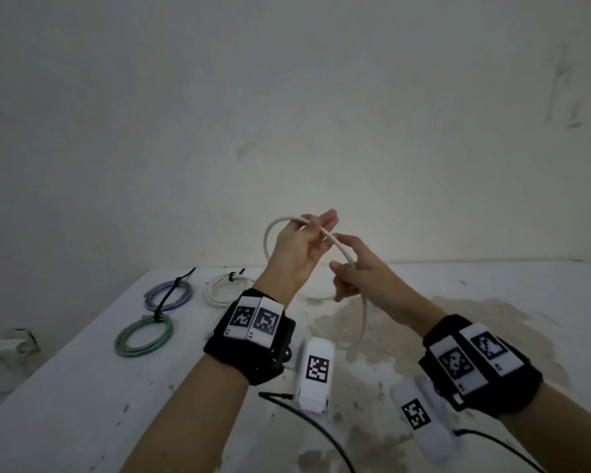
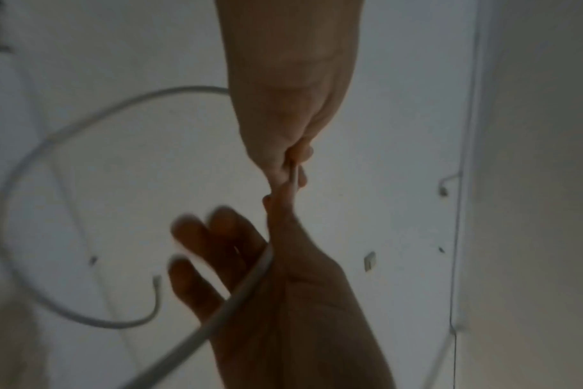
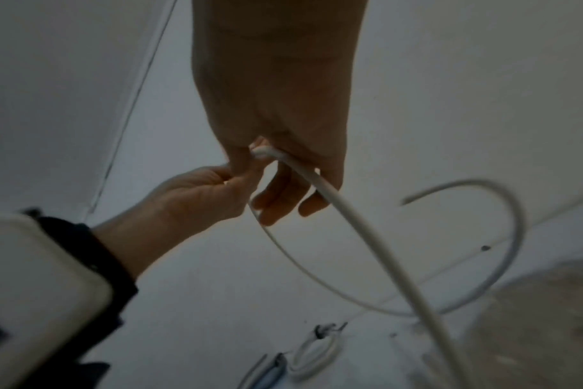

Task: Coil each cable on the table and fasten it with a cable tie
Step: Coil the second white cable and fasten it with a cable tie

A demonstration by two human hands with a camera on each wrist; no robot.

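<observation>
I hold a loose white cable (image 1: 364, 315) up above the white table (image 1: 82, 387). My left hand (image 1: 301, 247) pinches it near the top, and a loop arcs out to the left. My right hand (image 1: 355, 271) is just right of it, thumb and fingers closed on the cable, which hangs down from there. In the left wrist view the left hand (image 2: 283, 110) pinches the cable (image 2: 247, 287), which crosses the right hand (image 2: 283, 289). In the right wrist view the cable (image 3: 360, 223) leaves the right hand (image 3: 270, 100) beside the left hand (image 3: 197, 197).
Three coiled cables with black ties lie at the table's back left: blue (image 1: 169, 295), white (image 1: 227, 288) and green (image 1: 144, 336). A brownish stain (image 1: 406, 329) marks the table under my hands. A wall stands close behind. A small pale object (image 1: 12, 343) sits off the table's left edge.
</observation>
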